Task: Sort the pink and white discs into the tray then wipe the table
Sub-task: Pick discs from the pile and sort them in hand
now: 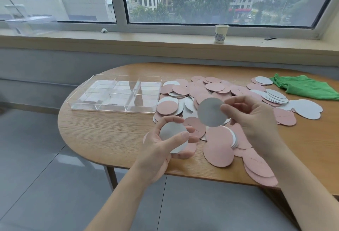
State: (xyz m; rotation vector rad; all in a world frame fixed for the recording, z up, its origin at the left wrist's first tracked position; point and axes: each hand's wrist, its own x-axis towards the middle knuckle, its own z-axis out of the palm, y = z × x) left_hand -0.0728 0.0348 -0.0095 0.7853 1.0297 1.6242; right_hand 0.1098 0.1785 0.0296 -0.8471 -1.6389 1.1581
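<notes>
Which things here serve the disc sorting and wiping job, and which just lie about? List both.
For the job:
clear plastic divided tray
pile of pink and white round discs
white disc in the left hand
white disc in the right hand
green cloth
oval wooden table

Lying about:
white paper cup on the windowsill
small grey object on the windowsill

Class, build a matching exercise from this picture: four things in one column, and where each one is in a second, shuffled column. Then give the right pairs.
Things
1. green cloth
2. paper cup
3. clear tray
4. white disc

Places
A. on the windowsill
B. pinched in the right hand, above the table
C. far right of the table
D. left of the disc pile

Pairs: 1-C, 2-A, 3-D, 4-B
</notes>
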